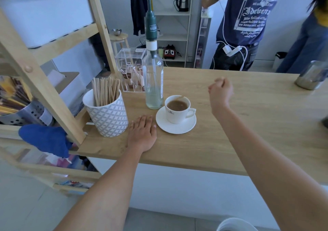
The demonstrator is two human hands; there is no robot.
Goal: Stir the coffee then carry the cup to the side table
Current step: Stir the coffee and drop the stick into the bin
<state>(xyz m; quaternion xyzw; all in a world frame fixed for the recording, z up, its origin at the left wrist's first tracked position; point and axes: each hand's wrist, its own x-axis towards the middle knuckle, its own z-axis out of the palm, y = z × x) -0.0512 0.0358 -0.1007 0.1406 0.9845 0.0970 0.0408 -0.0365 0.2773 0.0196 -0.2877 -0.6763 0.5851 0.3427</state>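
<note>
The coffee cup sat on its saucer beside the bottle, the left hand lay flat and empty, the right hand hovered loosely curled holding nothing visible; stirring well likely needed a stick from the holder

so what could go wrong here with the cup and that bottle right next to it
1. The tall bottle stands right behind the cup; a reach or stir from that side could knock it over.
2. The cup looks fairly full and sits loose on the saucer, so carrying it may slosh coffee or let the cup slide.
3. The right hand is closed and blurred, so whether it holds a stirrer is unclear.
</note>
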